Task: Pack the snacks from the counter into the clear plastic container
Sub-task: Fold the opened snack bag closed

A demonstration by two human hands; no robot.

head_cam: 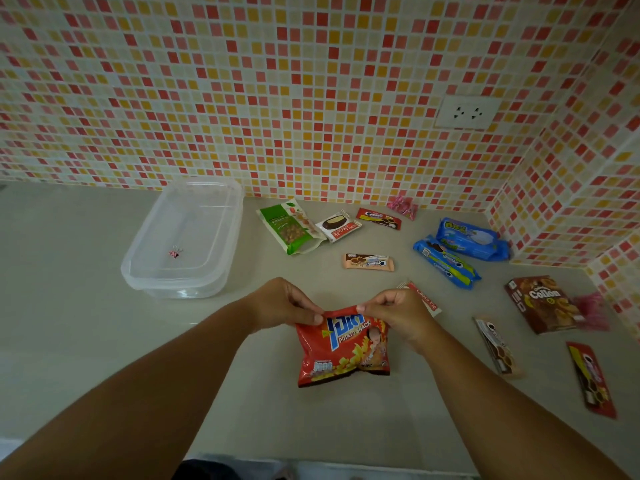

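Both sets of fingers are pinching the top edge of the red potato snack bag (344,348): the left hand (282,303) nips the bag's left corner between thumb and curled fingers, the right hand (394,311) nips the right corner the same way, and the bag hangs below them with its bottom edge on the grey surface (86,323). Behind the bag and to its left sits the clear plastic container (138,271), open, with only a small pink binder clip (175,252) lying in it, well apart from the bag. Just behind the right hand peeks a Choco Pie wrapper (424,297). Further behind the bag lie a peach cream-biscuit pack (369,262), a green nut pouch (289,226), a second Choco Pie (338,226) and a red biscuit pack (379,218). To the bag's right and behind, two blue cookie packs (460,251) lie side by side; further right, a brown Collon box (542,304) and two slim wrappers (498,348).
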